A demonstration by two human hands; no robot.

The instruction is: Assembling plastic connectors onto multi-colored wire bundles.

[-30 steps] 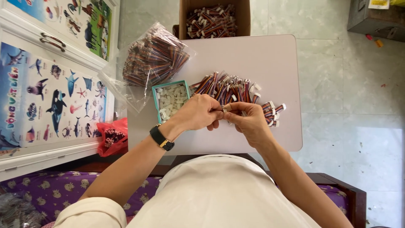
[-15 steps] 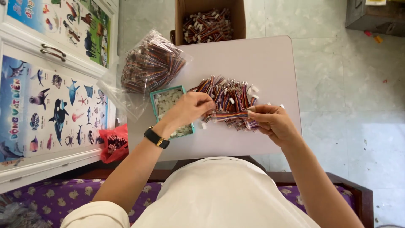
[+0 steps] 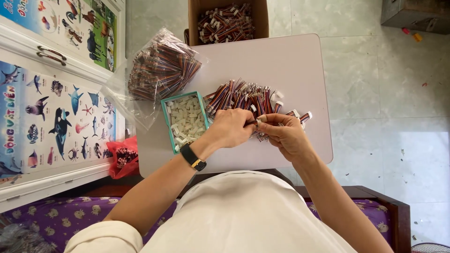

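Both hands meet over the near part of the worktop (image 3: 300, 61): the left hand (image 3: 233, 127) and right hand (image 3: 283, 133) pinch one small wire lead (image 3: 259, 122) between fingertips. It looks light, limp and thin, best gripped at its stiffer plug end. Just beyond lies the wire pile (image 3: 243, 97); left, a tray (image 3: 184, 121) of white connectors; farther, a bagged bundle (image 3: 159, 70) and box (image 3: 227, 21).
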